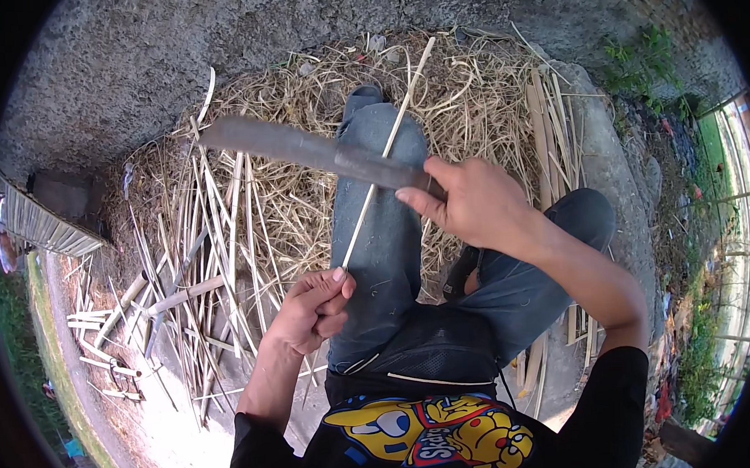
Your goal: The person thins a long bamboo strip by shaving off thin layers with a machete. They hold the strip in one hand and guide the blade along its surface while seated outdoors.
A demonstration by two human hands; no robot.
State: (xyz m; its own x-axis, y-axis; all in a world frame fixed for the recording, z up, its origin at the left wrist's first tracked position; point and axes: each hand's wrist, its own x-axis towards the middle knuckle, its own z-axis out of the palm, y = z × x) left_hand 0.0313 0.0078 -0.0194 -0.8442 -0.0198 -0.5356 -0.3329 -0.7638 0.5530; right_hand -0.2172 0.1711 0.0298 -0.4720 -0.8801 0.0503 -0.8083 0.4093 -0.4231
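Observation:
My left hand (pixel 311 310) pinches the lower end of a thin, pale bamboo strip (pixel 405 107). Slanting away over my left thigh, the strip reaches past the knee to the far side. In my right hand (pixel 484 202) is a machete (pixel 275 142) with a long, dark, worn blade, its fingers closed round the handle. The blade points left and lies across the strip above my knee, hiding a short stretch of it. Whether the edge touches the strip I cannot tell.
Curly shavings (pixel 289 91) cover the ground around my legs. Many loose strips (pixel 217 249) lie at the left, beside short bamboo pieces (pixel 115 329). Longer slats (pixel 546 134) lie at the right. A rough grey wall (pixel 158 68) stands ahead. A cut strip (pixel 436 383) rests on my lap.

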